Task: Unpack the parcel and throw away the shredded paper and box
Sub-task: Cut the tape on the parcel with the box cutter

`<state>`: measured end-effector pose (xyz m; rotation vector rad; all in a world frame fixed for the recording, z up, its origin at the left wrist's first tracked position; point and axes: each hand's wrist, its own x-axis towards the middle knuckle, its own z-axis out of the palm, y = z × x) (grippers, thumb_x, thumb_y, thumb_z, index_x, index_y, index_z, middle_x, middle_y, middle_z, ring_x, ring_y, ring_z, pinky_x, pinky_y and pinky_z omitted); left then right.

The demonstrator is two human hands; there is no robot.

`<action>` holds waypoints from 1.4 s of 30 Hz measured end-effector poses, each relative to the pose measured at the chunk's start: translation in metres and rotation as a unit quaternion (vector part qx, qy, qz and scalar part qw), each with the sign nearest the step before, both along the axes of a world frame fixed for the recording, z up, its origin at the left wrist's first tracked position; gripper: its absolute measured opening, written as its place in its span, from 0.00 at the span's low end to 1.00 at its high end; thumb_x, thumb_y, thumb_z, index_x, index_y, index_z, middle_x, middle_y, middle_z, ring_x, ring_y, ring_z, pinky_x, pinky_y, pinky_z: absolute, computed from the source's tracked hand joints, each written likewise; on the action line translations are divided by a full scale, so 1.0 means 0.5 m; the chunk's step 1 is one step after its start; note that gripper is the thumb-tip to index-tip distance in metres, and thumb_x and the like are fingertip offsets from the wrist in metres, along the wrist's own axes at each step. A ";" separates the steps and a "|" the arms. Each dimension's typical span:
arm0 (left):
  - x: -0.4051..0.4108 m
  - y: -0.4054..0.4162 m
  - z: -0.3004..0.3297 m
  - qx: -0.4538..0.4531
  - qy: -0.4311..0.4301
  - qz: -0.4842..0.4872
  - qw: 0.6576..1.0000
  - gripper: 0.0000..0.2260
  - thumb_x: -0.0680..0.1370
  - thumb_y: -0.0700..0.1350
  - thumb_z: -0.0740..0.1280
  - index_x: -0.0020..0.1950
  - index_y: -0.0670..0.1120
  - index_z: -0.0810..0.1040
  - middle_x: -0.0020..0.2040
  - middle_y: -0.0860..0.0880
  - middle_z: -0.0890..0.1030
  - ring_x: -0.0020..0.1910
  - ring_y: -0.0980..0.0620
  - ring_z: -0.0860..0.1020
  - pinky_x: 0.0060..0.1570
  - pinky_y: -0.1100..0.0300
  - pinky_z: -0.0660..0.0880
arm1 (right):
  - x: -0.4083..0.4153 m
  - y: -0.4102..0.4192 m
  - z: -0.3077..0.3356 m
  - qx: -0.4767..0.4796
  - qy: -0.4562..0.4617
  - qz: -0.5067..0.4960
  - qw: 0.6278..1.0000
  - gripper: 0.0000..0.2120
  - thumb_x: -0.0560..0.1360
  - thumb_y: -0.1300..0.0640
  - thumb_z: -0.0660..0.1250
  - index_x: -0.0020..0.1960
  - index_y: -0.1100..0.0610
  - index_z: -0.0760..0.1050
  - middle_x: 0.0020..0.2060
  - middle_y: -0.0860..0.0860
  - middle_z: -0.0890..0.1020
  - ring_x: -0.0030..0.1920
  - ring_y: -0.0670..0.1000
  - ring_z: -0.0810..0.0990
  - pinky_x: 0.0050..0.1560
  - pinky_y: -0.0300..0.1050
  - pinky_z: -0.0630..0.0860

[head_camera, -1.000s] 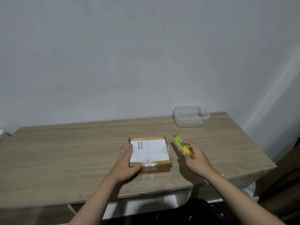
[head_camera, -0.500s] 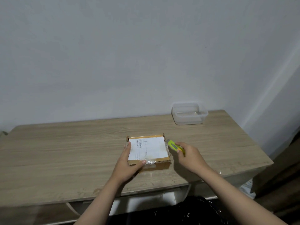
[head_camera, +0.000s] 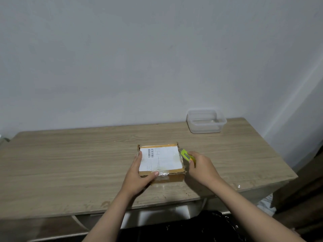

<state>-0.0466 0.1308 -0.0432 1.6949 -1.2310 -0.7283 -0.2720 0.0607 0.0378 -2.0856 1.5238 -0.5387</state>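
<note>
At worktop (head_camera: 70, 163) centre lies the taped parcel (head_camera: 161, 163). Left hand (head_camera: 139, 175) grips its 8 o'clock corner; right hand (head_camera: 201, 167), at 3 o'clock, grasps a yellow-green cutter (head_camera: 186, 156) touching the parcel's edge.

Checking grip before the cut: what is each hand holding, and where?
Right hand grips the cutter by its rear handle. Left hand holds the box at its near left corner.
</note>
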 end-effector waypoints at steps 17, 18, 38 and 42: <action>-0.006 0.003 -0.001 0.005 0.000 0.014 1.000 0.52 0.59 0.61 0.78 0.76 0.53 0.55 0.76 0.54 0.60 0.75 0.59 0.56 0.73 0.57 0.56 | 0.014 -0.026 0.046 0.032 0.106 0.050 0.993 0.15 0.72 0.63 0.58 0.57 0.61 0.75 0.51 0.60 0.82 0.52 0.61 0.79 0.48 0.49 0.76; -0.006 0.004 0.000 0.001 -0.001 0.013 1.000 0.51 0.60 0.59 0.78 0.76 0.53 0.55 0.76 0.55 0.60 0.75 0.59 0.56 0.74 0.57 0.56 | 0.013 -0.024 0.046 0.029 0.110 0.055 0.992 0.15 0.72 0.62 0.58 0.57 0.61 0.75 0.51 0.60 0.82 0.51 0.61 0.79 0.48 0.49 0.76; -0.011 0.004 -0.001 0.000 -0.011 0.027 1.000 0.49 0.61 0.56 0.79 0.76 0.52 0.56 0.76 0.53 0.60 0.75 0.58 0.56 0.74 0.54 0.57 | 0.022 -0.002 0.072 0.050 0.138 0.059 0.987 0.15 0.70 0.62 0.60 0.55 0.64 0.75 0.49 0.61 0.81 0.51 0.61 0.78 0.47 0.49 0.75; -0.010 0.004 -0.002 0.000 -0.008 0.025 1.000 0.49 0.61 0.57 0.79 0.76 0.53 0.56 0.75 0.53 0.62 0.75 0.57 0.57 0.74 0.53 0.59 | 0.031 0.003 0.074 0.054 0.142 0.059 0.987 0.16 0.70 0.61 0.61 0.56 0.64 0.74 0.50 0.61 0.81 0.51 0.61 0.78 0.47 0.50 0.76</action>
